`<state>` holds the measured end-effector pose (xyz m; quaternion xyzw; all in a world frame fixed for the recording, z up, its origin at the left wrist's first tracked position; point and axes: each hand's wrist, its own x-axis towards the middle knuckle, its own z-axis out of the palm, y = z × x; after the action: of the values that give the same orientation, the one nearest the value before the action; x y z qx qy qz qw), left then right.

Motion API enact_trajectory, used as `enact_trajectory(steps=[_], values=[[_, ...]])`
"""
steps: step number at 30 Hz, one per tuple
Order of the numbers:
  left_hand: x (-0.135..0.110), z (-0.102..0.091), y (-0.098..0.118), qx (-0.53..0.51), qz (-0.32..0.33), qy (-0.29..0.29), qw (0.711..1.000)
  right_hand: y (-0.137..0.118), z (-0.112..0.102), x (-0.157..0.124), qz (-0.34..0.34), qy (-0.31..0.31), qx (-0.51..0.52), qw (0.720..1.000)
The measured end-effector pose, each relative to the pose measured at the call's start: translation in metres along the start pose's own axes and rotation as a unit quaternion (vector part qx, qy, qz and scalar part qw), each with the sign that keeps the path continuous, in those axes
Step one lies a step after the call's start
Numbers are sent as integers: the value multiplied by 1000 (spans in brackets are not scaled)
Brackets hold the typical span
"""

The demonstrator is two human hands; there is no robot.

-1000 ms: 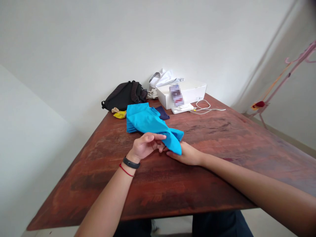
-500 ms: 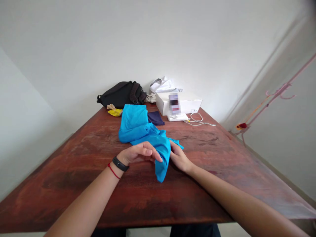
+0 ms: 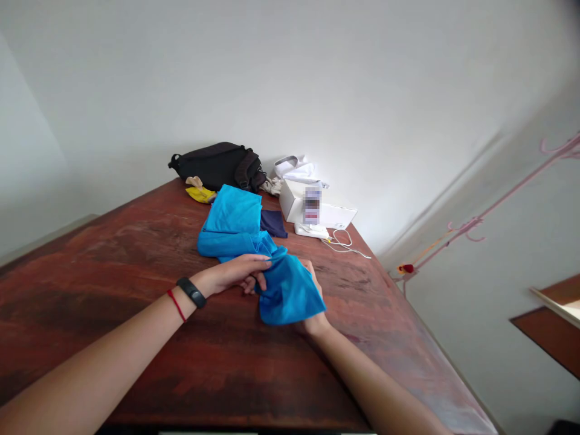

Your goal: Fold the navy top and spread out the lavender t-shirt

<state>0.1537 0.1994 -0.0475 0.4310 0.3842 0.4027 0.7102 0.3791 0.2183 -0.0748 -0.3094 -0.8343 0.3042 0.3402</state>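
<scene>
A bright blue cloth garment [image 3: 233, 211] lies across the middle of the table. Its far part is folded into a flat block, while the near end is bunched up and spread between my hands. My left hand [image 3: 240, 273] grips the left edge of this near end, thumb on top and fingers curled beneath. On the other side, my right hand [image 3: 316, 323] is behind and under the hanging flap, closed on the cloth. The flap covers most of its fingers; the knuckles show past the right edge.
Beyond the garment lie a dark navy cloth [image 3: 273, 223], a yellow item [image 3: 200, 194] and a black bag [image 3: 211, 166]. A white box [image 3: 335, 214] stands at the back right, with a white device [image 3: 310, 230] and its cable [image 3: 347, 246] before it. A pink hook rack [image 3: 466, 226] is at right.
My left hand has closed on the garment's near end. The flap has spread wider and now covers much of my right hand. The view has turned and tilted, shifting the table's contents slightly left.
</scene>
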Motion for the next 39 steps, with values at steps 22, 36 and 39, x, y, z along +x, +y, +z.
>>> enact_trajectory(steps=[22, 36, 39], values=[[-5, 22, 4, 83, 175, -7, 981, 1, 12, 12, 141, 49, 268, 952], [-7, 37, -33, 61, -61, -336, 938, 2, 13, 10, 159, -68, 282, 944], [-10, 37, -26, 26, -86, -352, 932, 6, 16, 11, 167, -73, 283, 941]])
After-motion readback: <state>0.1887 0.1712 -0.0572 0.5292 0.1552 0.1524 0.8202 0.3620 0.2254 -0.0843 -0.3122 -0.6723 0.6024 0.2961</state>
